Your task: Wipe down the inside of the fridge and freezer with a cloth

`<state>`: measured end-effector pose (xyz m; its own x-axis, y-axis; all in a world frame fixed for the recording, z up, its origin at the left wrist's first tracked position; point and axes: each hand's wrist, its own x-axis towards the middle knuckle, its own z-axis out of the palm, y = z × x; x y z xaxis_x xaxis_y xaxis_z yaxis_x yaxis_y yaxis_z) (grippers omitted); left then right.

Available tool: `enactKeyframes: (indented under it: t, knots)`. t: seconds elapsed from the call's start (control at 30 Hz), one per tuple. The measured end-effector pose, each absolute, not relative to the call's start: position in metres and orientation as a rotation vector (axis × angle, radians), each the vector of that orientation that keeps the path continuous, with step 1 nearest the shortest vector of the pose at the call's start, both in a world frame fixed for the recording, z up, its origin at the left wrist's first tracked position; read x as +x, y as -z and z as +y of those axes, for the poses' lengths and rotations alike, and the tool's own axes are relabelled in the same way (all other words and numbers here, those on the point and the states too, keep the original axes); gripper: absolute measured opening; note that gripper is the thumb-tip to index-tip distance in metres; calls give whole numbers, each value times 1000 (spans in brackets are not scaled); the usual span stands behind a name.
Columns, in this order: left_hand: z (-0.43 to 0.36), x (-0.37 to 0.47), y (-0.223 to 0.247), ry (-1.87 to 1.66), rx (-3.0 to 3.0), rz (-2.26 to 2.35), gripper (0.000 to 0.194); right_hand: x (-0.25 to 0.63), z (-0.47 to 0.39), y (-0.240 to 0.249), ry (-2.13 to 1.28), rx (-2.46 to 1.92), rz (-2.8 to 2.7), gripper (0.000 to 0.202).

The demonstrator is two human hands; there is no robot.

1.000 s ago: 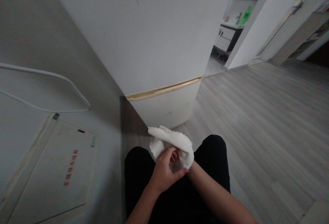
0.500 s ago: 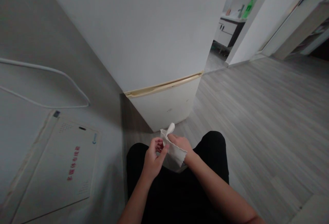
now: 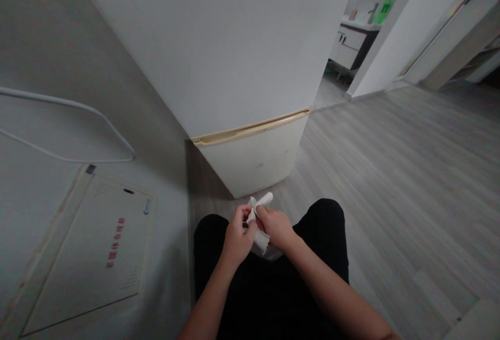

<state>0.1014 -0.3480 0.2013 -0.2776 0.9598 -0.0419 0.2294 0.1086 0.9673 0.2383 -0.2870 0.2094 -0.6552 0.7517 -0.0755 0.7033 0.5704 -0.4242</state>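
A crumpled white cloth or tissue (image 3: 260, 240) is between my two hands, above my lap. My left hand (image 3: 239, 232) pinches its left side with thumb and fingers. My right hand (image 3: 276, 227) is closed on its upper part, and a rolled white end sticks out above the fingers. The lower part of the cloth hangs down between the hands with a ragged edge. Some fingertips are hidden behind the cloth.
Ahead stands a white fridge (image 3: 253, 163) with a yellowed handle strip. On the left wall are a panel box (image 3: 89, 246) with red lettering and a white cable (image 3: 74, 104). A green bottle (image 3: 385, 9) stands by a sink at the upper right.
The cloth was spread wider over my right hand and is now bunched up between both hands. My right hand has come out from behind it, and my left hand has moved slightly right.
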Motion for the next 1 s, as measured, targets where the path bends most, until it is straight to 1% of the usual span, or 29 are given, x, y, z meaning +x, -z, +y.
enactKeyframes:
  t: [0.13,0.5,0.67,0.8,1.0]
  knots:
    - [-347,99,-204,-1165,1211,1649,16,235,-289,-207,-589,-1253,-2728,16]
    - [-352,97,-204,-1131,1250,1662,18,235,-290,-205,-676,-1222,-2686,15]
    - [-350,96,-200,-1190,1241,1610,16,236,-289,-204,-686,-1221,-2689,15]
    - [-344,92,-196,-1249,1219,1566,18,238,-289,-208,-699,-1219,-2668,11]
    - [-333,91,-198,-1389,1289,1680,17,238,-281,-217,-652,-1314,-2680,11]
